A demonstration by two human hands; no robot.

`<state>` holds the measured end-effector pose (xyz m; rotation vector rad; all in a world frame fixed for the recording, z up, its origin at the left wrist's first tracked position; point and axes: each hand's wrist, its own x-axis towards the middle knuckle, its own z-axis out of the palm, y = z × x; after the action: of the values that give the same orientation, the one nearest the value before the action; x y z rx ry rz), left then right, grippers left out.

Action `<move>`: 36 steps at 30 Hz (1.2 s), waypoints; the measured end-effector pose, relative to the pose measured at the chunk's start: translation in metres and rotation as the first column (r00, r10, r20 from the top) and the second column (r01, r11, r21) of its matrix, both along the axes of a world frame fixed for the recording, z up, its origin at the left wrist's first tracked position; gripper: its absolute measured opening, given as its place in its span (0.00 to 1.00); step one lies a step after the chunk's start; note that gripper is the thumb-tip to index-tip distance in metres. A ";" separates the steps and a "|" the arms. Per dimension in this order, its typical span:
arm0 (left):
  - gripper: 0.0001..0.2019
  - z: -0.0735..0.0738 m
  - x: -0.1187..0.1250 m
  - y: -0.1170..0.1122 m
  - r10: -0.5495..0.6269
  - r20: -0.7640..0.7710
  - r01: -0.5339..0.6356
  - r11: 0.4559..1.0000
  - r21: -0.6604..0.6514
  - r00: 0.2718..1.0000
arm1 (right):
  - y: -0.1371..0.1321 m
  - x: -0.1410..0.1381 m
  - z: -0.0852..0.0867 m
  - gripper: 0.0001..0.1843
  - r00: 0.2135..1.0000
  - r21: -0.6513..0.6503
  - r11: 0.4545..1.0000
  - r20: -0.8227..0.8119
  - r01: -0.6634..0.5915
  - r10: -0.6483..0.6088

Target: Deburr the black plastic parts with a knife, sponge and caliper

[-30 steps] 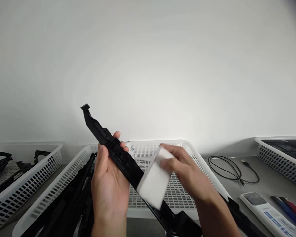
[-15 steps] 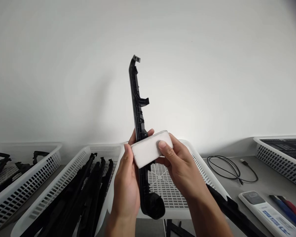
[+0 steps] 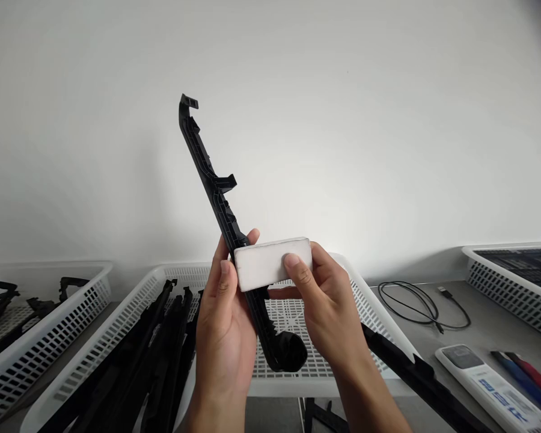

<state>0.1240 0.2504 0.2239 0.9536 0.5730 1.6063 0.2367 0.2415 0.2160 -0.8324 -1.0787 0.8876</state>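
Note:
A long black plastic trim part (image 3: 207, 171) with clips and a round cup-like lower end leans up to the left in front of me. My left hand (image 3: 228, 319) is wrapped round its lower half, thumb at the front. In my right hand (image 3: 327, 297) is a white rectangular block (image 3: 270, 264), perhaps a sponge, with the thumb on its front face. The block lies across the trim part and covers a stretch of it; its left end is close to my left thumb. Whether it presses on the part, I cannot tell.
Behind my hands stands a white plastic basket (image 3: 379, 337). Another basket (image 3: 94, 337) holds several long black parts; a basket (image 3: 103, 285) sits far left, one (image 3: 514, 279) at right. A cable (image 3: 415, 307), a white device (image 3: 478, 379), blue and red tools (image 3: 529, 379) and a black strip (image 3: 419, 373) lie right.
The trim part's upper end has swung to the left, so it leans more. The white block has turned nearer to level, and both hands have shifted slightly left.

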 end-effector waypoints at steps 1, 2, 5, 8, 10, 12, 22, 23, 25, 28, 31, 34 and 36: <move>0.21 0.000 0.000 0.000 -0.005 0.001 0.005 1.000 -0.005 1.000 | 0.001 0.000 -0.001 0.19 1.000 -0.009 1.000 -0.017 0.002 -0.002; 0.20 -0.001 -0.001 0.001 -0.009 0.001 0.009 1.000 -0.008 1.000 | 0.002 0.001 -0.002 0.19 0.999 -0.018 1.000 -0.038 0.004 -0.005; 0.20 -0.003 0.000 0.001 -0.017 0.009 0.017 1.000 -0.022 1.000 | 0.003 0.006 -0.004 0.19 0.997 -0.050 0.998 -0.069 -0.033 0.030; 0.21 -0.003 -0.001 0.002 0.039 0.035 -0.038 0.999 -0.014 0.999 | 0.002 0.011 -0.002 0.18 0.998 -0.088 0.994 0.007 -0.067 0.068; 0.22 -0.002 -0.002 0.001 0.093 0.038 -0.093 0.996 0.002 0.995 | 0.001 0.014 -0.001 0.17 0.997 -0.086 0.996 0.076 -0.021 0.027; 0.22 -0.001 -0.004 0.001 0.115 0.020 -0.115 0.993 0.017 0.993 | 0.000 0.016 0.001 0.16 0.993 -0.052 0.998 0.114 0.029 -0.023; 0.24 -0.006 -0.002 -0.001 0.176 -0.039 -0.177 0.984 -0.020 0.984 | -0.005 0.015 -0.002 0.12 0.899 0.106 0.944 0.289 0.313 -0.330; 0.25 -0.006 -0.002 -0.001 0.197 -0.044 -0.198 0.980 -0.028 0.980 | -0.006 0.016 -0.002 0.11 0.897 0.131 0.934 0.261 0.333 -0.357; 0.25 -0.004 -0.003 0.000 0.226 -0.049 -0.227 0.973 -0.029 0.973 | -0.005 0.017 -0.003 0.10 0.926 0.154 0.951 0.231 0.269 -0.299; 0.25 -0.002 -0.005 0.000 0.213 -0.040 -0.213 0.977 -0.017 0.976 | -0.001 0.019 -0.003 0.11 0.944 0.115 0.987 0.300 0.109 -0.140; 0.24 -0.001 -0.006 0.002 0.195 -0.018 -0.195 0.981 -0.012 0.981 | 0.000 0.017 -0.002 0.10 0.921 0.113 0.973 0.315 0.203 -0.229; 0.20 -0.002 -0.009 0.004 0.219 0.036 -0.218 0.976 -0.020 0.975 | -0.001 0.015 0.000 0.09 0.960 0.131 0.975 0.195 0.178 -0.201; 0.18 -0.001 -0.012 0.005 0.203 0.070 -0.200 0.979 -0.038 0.977 | -0.001 0.016 0.000 0.09 0.987 0.073 0.997 0.160 -0.035 0.023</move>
<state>0.1125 0.2554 0.2224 0.8304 0.6584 1.8001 0.2528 0.2407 0.2160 -0.8368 -1.2595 0.8094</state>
